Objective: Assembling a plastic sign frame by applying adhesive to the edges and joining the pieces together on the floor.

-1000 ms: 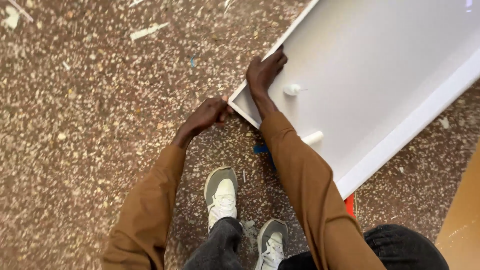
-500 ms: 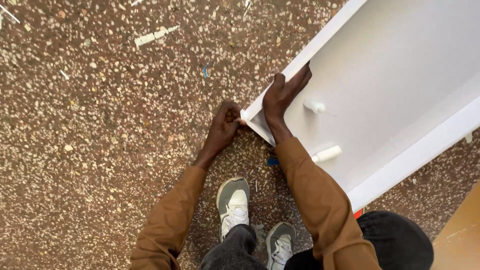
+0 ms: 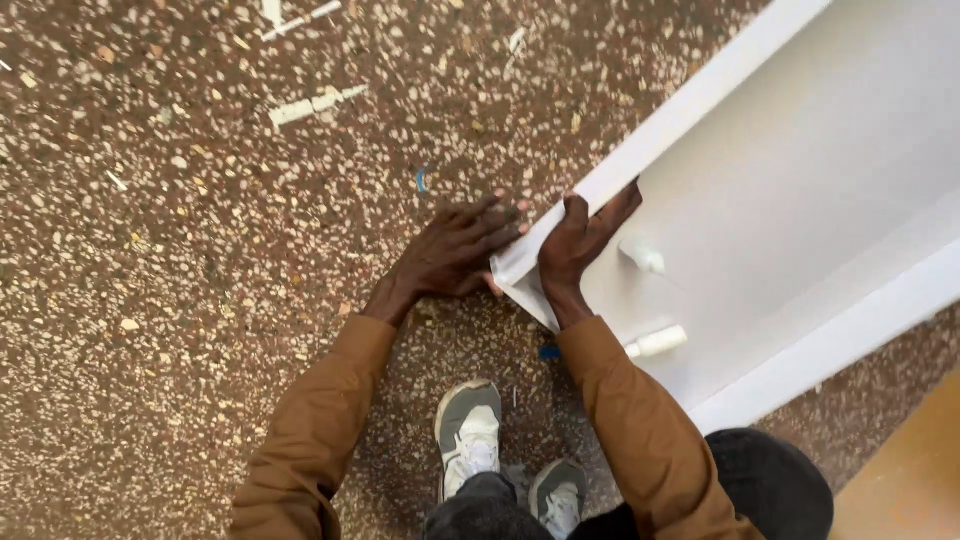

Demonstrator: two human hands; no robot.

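The corner of the large white flat-sided box panel (image 3: 760,190), lying on the speckled brown terrazzo floor (image 3: 200,250), is clasped over its raised edge by the right hand (image 3: 580,240), while the left hand (image 3: 455,250) is pressed open-palmed against the outer face, apparently steadying it.

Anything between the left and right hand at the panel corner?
Head view: only the white panel's raised edge lies between them. The left hand presses its outer face; the right hand curls over it from inside.
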